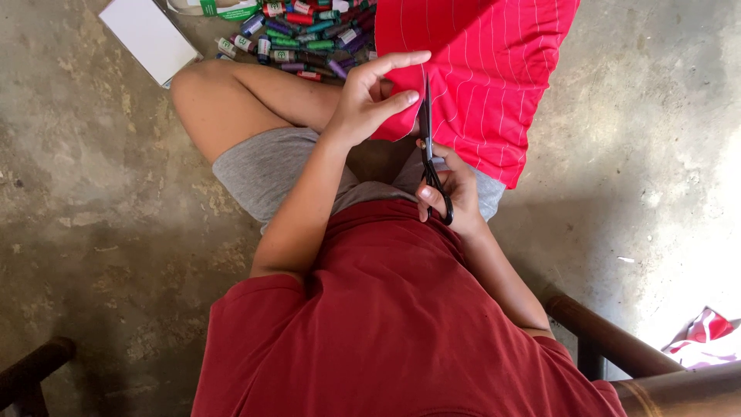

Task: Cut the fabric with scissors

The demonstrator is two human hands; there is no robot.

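A red cloth with thin white stripes [482, 69] hangs over my lap and the floor. My left hand [370, 96] pinches the cloth's near edge between thumb and fingers. My right hand [451, 193] grips black scissors [428, 147] by the handles. The blades point upward along the cloth's edge, right beside my left thumb. I sit with bare knees, grey shorts and a dark red shirt.
Several thread spools [305, 35] in purple, green and red lie in a heap on the concrete floor ahead. A white box [147, 38] lies to their left. Dark wooden chair arms [610, 344] flank me. A red-and-white bag [710, 336] sits at the lower right.
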